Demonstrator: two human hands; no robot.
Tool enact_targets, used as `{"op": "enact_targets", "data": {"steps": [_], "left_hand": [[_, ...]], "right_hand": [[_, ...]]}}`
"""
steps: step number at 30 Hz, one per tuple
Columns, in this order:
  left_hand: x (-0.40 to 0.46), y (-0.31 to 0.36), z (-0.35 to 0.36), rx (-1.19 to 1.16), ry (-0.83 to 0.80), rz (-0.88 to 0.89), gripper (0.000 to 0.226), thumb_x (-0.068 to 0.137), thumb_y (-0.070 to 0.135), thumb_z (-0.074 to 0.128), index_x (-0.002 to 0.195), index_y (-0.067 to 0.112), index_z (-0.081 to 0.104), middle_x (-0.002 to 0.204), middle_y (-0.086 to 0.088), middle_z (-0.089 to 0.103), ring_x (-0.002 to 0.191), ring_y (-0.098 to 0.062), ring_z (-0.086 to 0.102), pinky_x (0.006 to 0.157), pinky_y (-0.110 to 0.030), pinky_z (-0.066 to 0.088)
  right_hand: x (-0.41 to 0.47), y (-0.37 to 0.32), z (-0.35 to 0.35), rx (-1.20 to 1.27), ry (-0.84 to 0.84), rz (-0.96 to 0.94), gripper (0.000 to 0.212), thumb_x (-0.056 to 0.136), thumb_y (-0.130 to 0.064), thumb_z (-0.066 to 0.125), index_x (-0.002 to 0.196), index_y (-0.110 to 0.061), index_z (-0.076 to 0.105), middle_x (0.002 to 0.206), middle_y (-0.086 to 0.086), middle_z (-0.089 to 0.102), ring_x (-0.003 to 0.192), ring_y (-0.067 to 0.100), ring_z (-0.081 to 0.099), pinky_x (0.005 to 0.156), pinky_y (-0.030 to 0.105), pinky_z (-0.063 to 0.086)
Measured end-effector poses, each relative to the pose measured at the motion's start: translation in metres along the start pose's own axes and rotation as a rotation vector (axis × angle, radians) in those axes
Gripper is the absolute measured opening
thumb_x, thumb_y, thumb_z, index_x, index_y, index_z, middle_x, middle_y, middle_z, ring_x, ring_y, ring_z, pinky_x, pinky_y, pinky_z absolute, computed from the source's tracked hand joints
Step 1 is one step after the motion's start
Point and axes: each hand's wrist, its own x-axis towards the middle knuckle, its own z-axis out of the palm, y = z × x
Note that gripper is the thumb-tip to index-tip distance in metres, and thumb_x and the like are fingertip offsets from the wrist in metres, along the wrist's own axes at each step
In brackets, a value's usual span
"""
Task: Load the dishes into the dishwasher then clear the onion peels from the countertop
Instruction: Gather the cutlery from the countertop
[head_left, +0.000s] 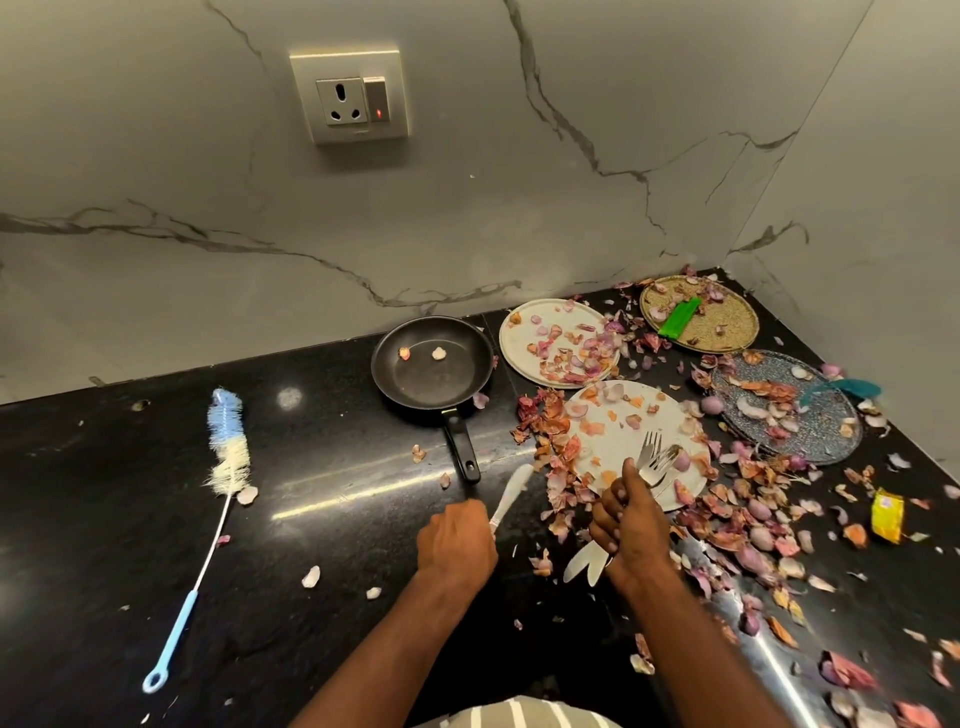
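Evidently still gathering cutlery for loading: left hand (457, 540) pinches a white knife (511, 493); right hand (631, 525) clamps a fork bundle (655, 462); next, carry to dishwasher, unseen.

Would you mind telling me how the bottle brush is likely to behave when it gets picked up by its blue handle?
The bottle brush will probably feel light: thin wire stem, fluffy bristles. Held by the handle, the long stem may flex and the bristle end droop. It seems unlikely to roll, lying flat on the counter.
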Motion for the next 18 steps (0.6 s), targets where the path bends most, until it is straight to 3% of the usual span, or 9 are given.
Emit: {"op": "enact_targets", "data": {"steps": [6,9,11,16,18], "left_hand": [[0.004,-0.003,-0.005,0.033,-0.095,0.074,0.017,0.095,0.024,0.057,0.105,0.014,0.066,0.105,-0.007,0.067,0.099,-0.028,0.066,0.086,-0.043,0.056],[0.001,-0.005,0.000,0.130,-0.066,0.141,0.031,0.100,0.027,0.052,0.124,0.009,0.060,0.127,-0.016,0.058,0.120,-0.033,0.054,0.099,-0.046,0.050],[-0.006,-0.005,0.003,0.150,-0.028,0.168,0.033,0.103,0.025,0.051,0.132,0.007,0.055,0.133,-0.018,0.057,0.124,-0.034,0.052,0.101,-0.044,0.049],[-0.025,-0.008,0.007,-0.328,0.039,0.179,0.006,0.108,0.027,0.050,0.107,0.026,0.056,0.099,0.006,0.072,0.091,-0.011,0.068,0.083,-0.036,0.056],[-0.032,-0.004,0.005,-0.612,0.000,0.180,0.008,0.109,0.026,0.048,0.104,0.027,0.054,0.086,0.005,0.074,0.075,-0.006,0.069,0.074,-0.034,0.060]], "right_hand": [[0.004,0.009,0.006,-0.010,0.003,0.028,0.042,0.103,-0.045,0.059,0.072,-0.019,0.050,0.056,-0.002,0.028,0.038,0.009,0.019,0.032,0.019,0.017],[0.005,0.011,0.009,-0.023,0.005,0.031,0.039,0.102,-0.044,0.061,0.075,-0.017,0.053,0.057,-0.002,0.030,0.040,0.009,0.022,0.034,0.020,0.017],[0.006,0.012,0.011,-0.043,0.004,0.034,0.036,0.102,-0.043,0.061,0.078,-0.017,0.055,0.059,-0.002,0.033,0.042,0.009,0.023,0.035,0.022,0.016],[-0.008,0.003,0.021,-0.250,-0.007,0.001,0.028,0.100,-0.038,0.066,0.089,-0.015,0.056,0.064,-0.003,0.040,0.042,0.008,0.026,0.035,0.021,0.019],[-0.016,0.003,0.027,-0.403,-0.041,-0.052,0.031,0.097,-0.046,0.070,0.091,-0.016,0.061,0.059,-0.008,0.043,0.041,0.005,0.032,0.037,0.020,0.026]]}}
